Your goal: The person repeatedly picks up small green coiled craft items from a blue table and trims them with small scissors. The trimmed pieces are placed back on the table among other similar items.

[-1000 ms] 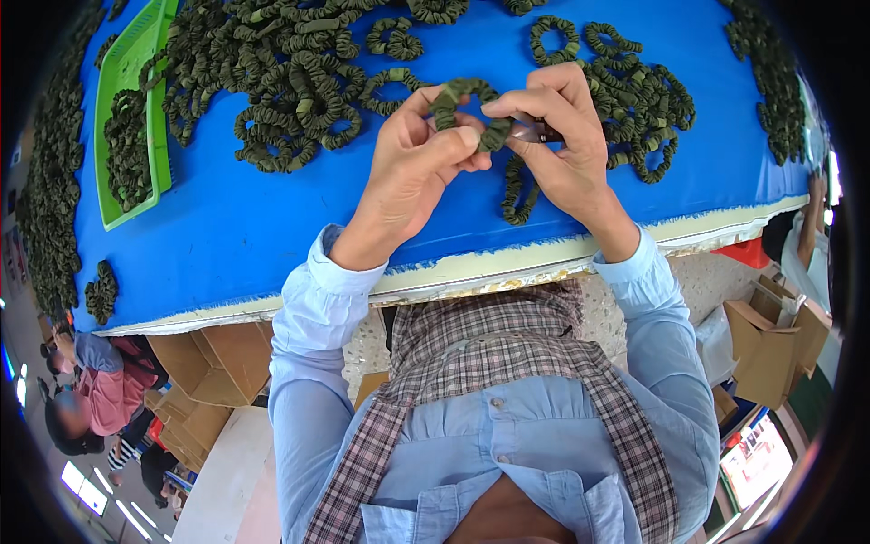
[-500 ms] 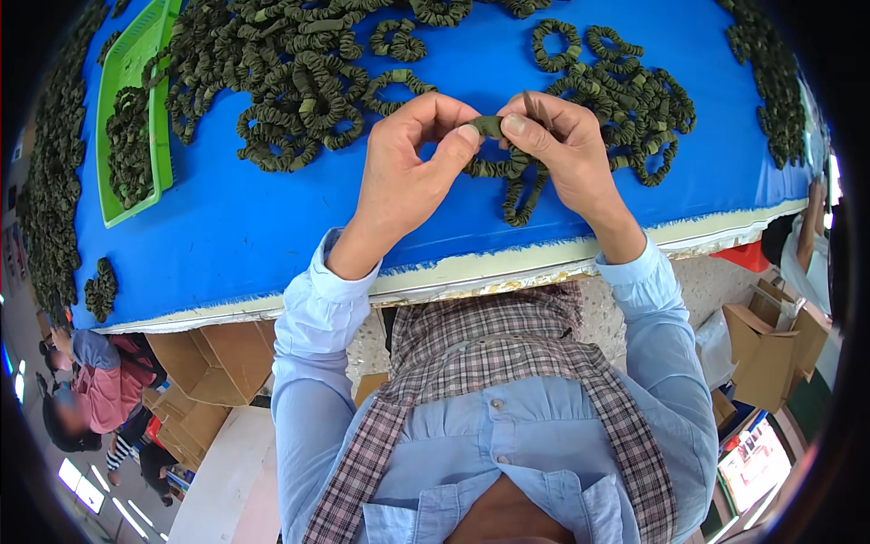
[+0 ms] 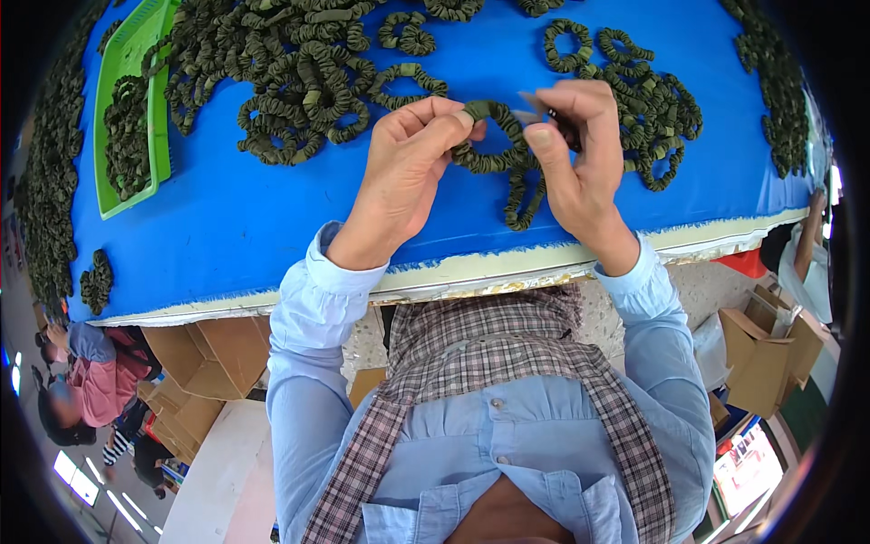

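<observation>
My left hand pinches the upper left edge of a dark green scrunchie, a gathered fabric ring, just above the blue-covered table. Held in my right hand is a pair of small thread snips. Their pointed blades stick out toward the scrunchie and look slightly blurred; the dark grip is partly hidden by my fingers. A narrower-looking scrunchie lies just below, between my hands. Beyond my right hand is a small heap of scrunchies. A larger heap spreads beyond my left hand.
A green plastic tray with scrunchies in it stands at the left. More scrunchies line the far left and right edges of the blue cloth. Cardboard boxes sit below the table, and a person in pink is at the lower left.
My right hand has come away from the scrunchie to the right, and its blades now point toward it. The scrunchie hangs as an open ring from my left hand alone.
</observation>
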### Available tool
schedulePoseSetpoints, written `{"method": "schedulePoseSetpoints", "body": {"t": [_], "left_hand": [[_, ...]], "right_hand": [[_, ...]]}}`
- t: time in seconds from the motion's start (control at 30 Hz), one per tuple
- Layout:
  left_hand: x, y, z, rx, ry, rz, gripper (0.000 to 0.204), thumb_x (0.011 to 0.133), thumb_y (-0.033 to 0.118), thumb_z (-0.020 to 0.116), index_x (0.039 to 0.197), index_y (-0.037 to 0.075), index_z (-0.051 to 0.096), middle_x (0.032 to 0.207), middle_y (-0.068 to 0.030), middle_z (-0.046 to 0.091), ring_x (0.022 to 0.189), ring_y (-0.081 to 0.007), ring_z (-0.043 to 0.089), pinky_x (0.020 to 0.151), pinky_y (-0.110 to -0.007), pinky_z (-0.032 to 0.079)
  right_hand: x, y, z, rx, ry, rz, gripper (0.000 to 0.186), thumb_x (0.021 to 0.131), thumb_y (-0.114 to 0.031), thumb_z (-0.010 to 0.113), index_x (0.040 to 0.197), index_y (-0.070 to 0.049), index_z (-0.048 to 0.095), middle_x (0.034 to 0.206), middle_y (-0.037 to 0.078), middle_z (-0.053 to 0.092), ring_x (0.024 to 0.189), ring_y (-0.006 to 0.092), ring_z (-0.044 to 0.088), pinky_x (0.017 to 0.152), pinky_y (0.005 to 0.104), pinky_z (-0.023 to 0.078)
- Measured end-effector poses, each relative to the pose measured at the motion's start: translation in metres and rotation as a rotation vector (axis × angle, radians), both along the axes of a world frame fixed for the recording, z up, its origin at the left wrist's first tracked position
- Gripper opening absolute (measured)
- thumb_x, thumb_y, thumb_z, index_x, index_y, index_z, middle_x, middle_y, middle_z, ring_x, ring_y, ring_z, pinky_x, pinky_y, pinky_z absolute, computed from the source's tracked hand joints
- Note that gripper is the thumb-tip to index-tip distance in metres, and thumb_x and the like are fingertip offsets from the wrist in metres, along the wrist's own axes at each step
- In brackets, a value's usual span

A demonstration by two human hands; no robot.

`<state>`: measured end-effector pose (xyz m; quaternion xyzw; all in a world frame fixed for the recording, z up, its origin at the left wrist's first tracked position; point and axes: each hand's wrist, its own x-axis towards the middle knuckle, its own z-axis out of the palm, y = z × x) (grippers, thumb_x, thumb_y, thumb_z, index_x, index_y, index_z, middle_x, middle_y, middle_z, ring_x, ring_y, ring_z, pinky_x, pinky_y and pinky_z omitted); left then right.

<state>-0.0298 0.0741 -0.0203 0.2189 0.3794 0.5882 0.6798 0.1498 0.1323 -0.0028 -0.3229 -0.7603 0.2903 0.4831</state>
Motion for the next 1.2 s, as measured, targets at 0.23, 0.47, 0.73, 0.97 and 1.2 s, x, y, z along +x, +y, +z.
{"method": "schedulePoseSetpoints", "body": {"t": [0.23, 0.47, 0.73, 0.97, 1.2], "left_hand": [[0.004, -0.002, -0.001, -0.032, -0.193, 0.040, 0.012, 0.091, 0.010, 0.068, 0.100, 0.002, 0.067, 0.095, -0.0057, 0.069, 0.094, -0.0129, 0.062, 0.088, -0.029, 0.046], [0.003, -0.003, -0.005, -0.046, -0.224, 0.024, 0.012, 0.092, 0.011, 0.068, 0.100, 0.003, 0.067, 0.097, -0.0061, 0.069, 0.096, -0.0133, 0.062, 0.089, -0.030, 0.045], [0.007, -0.004, -0.007, -0.031, -0.174, 0.048, 0.013, 0.091, 0.008, 0.068, 0.103, 0.002, 0.066, 0.097, -0.0056, 0.069, 0.093, -0.0129, 0.062, 0.088, -0.030, 0.048], [0.002, 0.000, -0.015, 0.016, 0.096, 0.132, 0.013, 0.094, 0.007, 0.063, 0.106, 0.003, 0.063, 0.101, -0.0071, 0.069, 0.092, -0.0131, 0.064, 0.084, -0.028, 0.050], [0.011, 0.014, -0.032, 0.241, 0.780, -0.084, 0.023, 0.098, 0.006, 0.058, 0.117, -0.005, 0.067, 0.102, -0.0069, 0.068, 0.087, -0.0124, 0.068, 0.077, -0.025, 0.055]], "right_hand": [[0.001, -0.001, -0.012, 0.195, -0.137, -0.004, 0.027, 0.071, -0.003, 0.083, 0.093, -0.001, 0.068, 0.084, 0.011, 0.065, 0.071, 0.0225, 0.062, 0.057, 0.0316, 0.049], [-0.002, 0.001, -0.014, 0.256, -0.154, -0.028, 0.028, 0.069, -0.004, 0.084, 0.092, -0.001, 0.068, 0.083, 0.010, 0.065, 0.070, 0.0226, 0.062, 0.056, 0.0314, 0.049], [0.000, -0.001, -0.014, 0.246, -0.175, -0.057, 0.027, 0.071, -0.005, 0.084, 0.091, -0.002, 0.067, 0.081, 0.009, 0.064, 0.067, 0.0223, 0.061, 0.055, 0.0306, 0.047], [0.006, -0.008, 0.006, 0.190, -0.105, 0.089, 0.046, 0.063, -0.031, 0.091, 0.096, -0.007, 0.068, 0.080, 0.006, 0.064, 0.064, 0.0220, 0.059, 0.054, 0.0305, 0.046], [0.014, -0.019, -0.010, 0.382, -0.590, 0.329, 0.037, 0.067, -0.030, 0.083, 0.095, -0.011, 0.068, 0.080, 0.002, 0.055, 0.068, 0.0199, 0.057, 0.057, 0.0337, 0.044]]}}
